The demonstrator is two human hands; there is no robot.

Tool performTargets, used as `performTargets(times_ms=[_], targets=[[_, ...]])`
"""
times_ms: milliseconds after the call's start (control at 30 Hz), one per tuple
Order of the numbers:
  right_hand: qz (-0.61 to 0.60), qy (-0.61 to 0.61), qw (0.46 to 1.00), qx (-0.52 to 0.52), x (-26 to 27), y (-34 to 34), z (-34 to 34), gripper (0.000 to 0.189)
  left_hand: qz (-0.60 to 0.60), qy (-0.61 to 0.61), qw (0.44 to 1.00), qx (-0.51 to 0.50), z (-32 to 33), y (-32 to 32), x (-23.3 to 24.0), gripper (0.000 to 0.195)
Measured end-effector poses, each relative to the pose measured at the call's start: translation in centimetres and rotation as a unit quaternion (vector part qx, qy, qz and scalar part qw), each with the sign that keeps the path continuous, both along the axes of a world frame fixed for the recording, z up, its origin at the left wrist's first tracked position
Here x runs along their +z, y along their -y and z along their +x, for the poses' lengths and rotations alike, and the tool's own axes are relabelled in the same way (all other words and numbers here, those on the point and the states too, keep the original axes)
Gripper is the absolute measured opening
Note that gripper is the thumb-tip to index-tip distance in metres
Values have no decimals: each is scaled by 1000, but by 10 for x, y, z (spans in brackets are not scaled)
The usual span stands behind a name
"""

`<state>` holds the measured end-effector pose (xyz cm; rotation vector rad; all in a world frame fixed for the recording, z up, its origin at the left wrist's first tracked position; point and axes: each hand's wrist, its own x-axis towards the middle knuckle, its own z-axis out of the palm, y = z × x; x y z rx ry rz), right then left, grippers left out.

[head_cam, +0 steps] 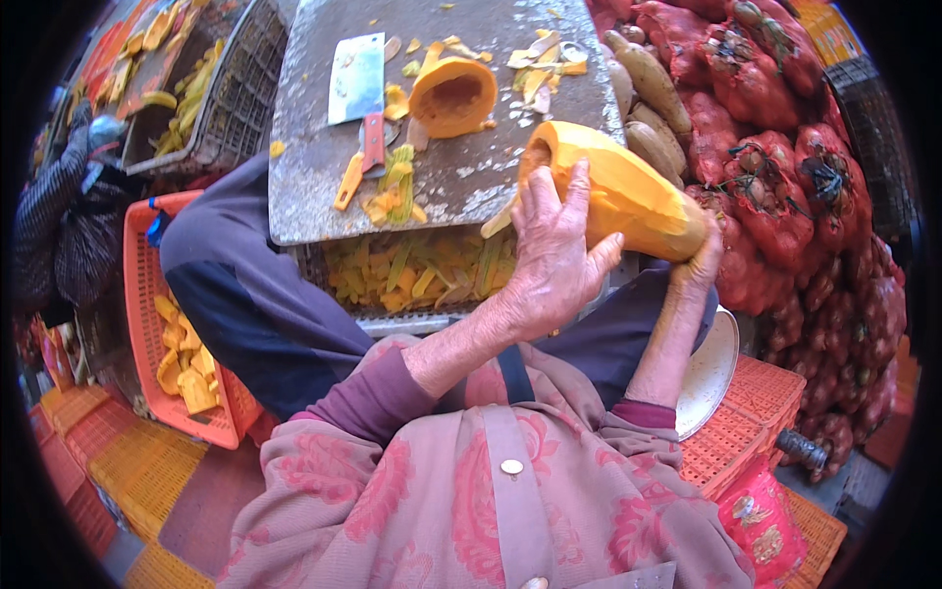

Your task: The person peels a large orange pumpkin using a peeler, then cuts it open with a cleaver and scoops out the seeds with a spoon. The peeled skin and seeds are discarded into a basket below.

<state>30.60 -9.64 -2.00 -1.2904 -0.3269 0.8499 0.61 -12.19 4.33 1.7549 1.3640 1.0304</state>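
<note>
A mostly peeled orange pumpkin [629, 195], long and with a hollow at its cut end, is tilted over the right edge of the worn board [456, 173]. My left hand [556, 254] lies with spread fingers against its hollow end and side. Around the narrow lower end curls my right hand [703, 247]; its fingers are partly hidden. A hollow pumpkin piece [452, 96] rests on the board, its opening facing me. Left of it lie a cleaver [358, 81] with a red handle and a yellow-handled tool [349, 180]. Peelings [397, 188] are scattered near them.
Below the board's near edge is a crate of peelings [419, 272]. An orange basket [136, 294] with pumpkin chunks stands left. Unpeeled pumpkins [651, 81] and red net sacks of onions [765, 199] are at right. A white basin [710, 375] sits by my right knee. Another person's sleeve [55, 177] shows far left.
</note>
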Motion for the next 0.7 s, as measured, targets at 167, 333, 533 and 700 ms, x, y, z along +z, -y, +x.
performTargets(times_ms=[167,333,533,700], targets=[[-15,241,965,99,108,43,-23,35,-129,193,972,-38,-26,42,2,96],[-7,294,942,160,131,78,-66,40,-258,223,939,-53,-44,64,-26,102],[-37,365,924,104,122,104,-88,40,-303,230,920,-90,-48,66,-46,99],[-59,383,913,131,147,107,-89,46,-283,172,936,-115,-49,71,-38,105]])
